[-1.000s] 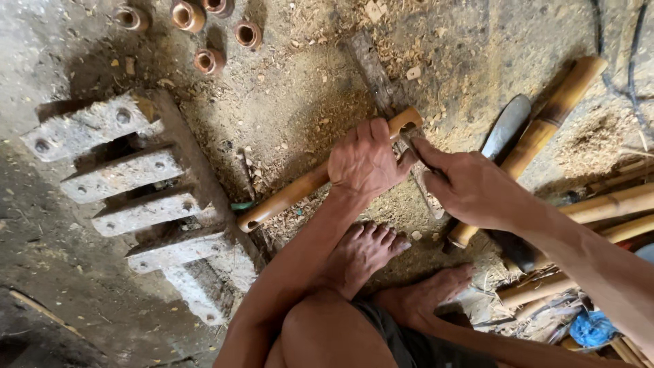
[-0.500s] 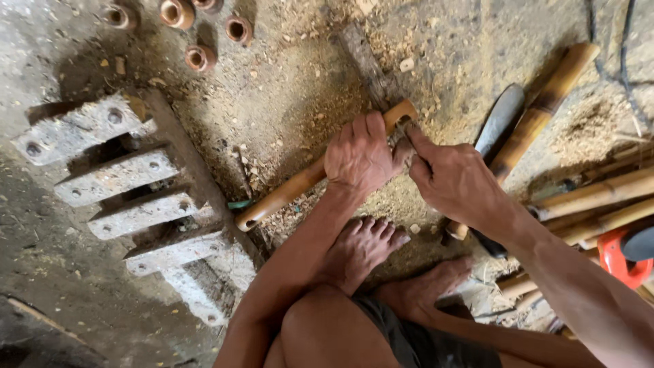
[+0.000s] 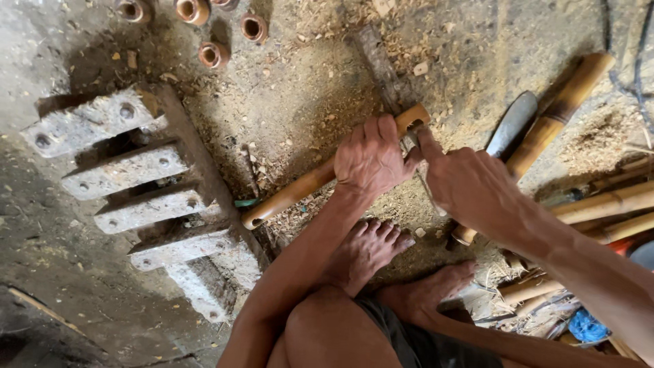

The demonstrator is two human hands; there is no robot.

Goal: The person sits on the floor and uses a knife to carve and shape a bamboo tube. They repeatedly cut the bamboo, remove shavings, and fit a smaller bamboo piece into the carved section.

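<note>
While left hand (image 3: 371,160) grips one bamboo tube (image 3: 300,191) — right hand (image 3: 470,187) beside, five bamboo rings (image 3: 212,54).

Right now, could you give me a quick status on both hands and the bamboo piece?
Left hand gripping bamboo tube. Right hand at its far end, tool unclear. Blade and bamboo poles lie alongside.

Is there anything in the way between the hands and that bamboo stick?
Nothing visible. The left hand already wraps the bamboo stick near its far end. The right hand sits right beside it at that end, its fingers against the stick's tip.
</note>
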